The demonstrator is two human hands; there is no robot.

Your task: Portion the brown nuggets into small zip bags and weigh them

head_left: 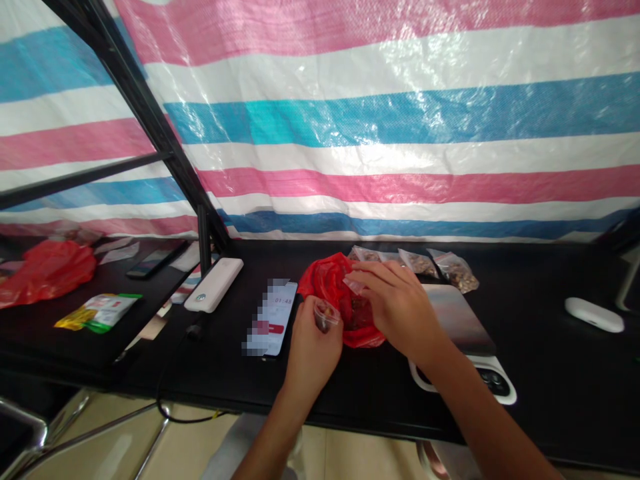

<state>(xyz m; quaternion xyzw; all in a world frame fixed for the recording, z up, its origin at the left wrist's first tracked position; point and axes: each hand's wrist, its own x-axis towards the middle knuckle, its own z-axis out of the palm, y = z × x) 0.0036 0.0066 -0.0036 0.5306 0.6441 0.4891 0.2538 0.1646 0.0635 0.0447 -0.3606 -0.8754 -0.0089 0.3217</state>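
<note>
My left hand (316, 343) is closed round a small clear plastic bag (327, 315), its mouth facing up and something brownish inside. Just right of it, my right hand (400, 300) reaches over an open red plastic bag (333, 273), fingers bent and drawn together. A bit of clear plastic (353, 284) shows at those fingertips; what else they hold is hidden. Dark contents inside the red bag are partly visible but not clear. Behind my right hand lie several filled clear zip bags (457, 270) in a row. A white scale with a metal plate (463, 320) sits partly under my right forearm.
A phone showing a timer (280, 310) and a white power bank (214, 285) lie to the left on the black table (370, 393). At far right is a white case (594, 315). A striped sheet (400, 120) hangs behind; a black metal frame (135, 87) slants at left.
</note>
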